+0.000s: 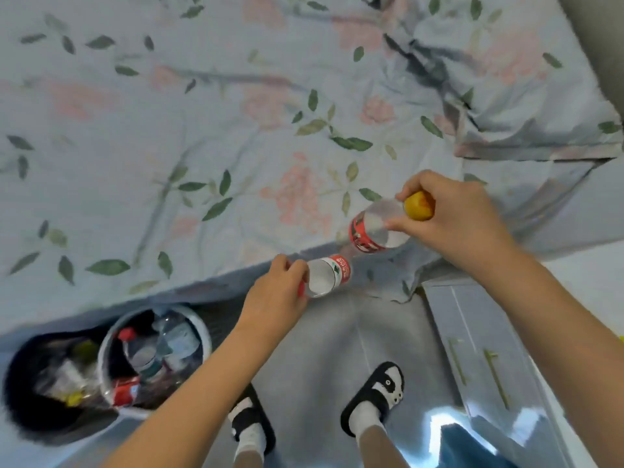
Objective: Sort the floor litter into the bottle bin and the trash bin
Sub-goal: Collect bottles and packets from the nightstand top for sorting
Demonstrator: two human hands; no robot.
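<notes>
A person stands beside a bed, the left hand (280, 292) gripping a clear bottle (329, 275), the right hand (449, 217) gripping an orange-capped bottle (378, 231). Both seem bound for the bottle bin (111, 336) at eight o'clock, calling for a leftward swing.

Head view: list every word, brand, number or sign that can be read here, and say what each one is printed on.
No text here reads clearly.
Small bottle in the left hand: red label with white characters and a green mark, too blurred to read.
Larger bottle in the right hand: red label with dark and white shapes, unreadable.
Red-labelled bottle in the white bin: label too blurred to read.
</notes>
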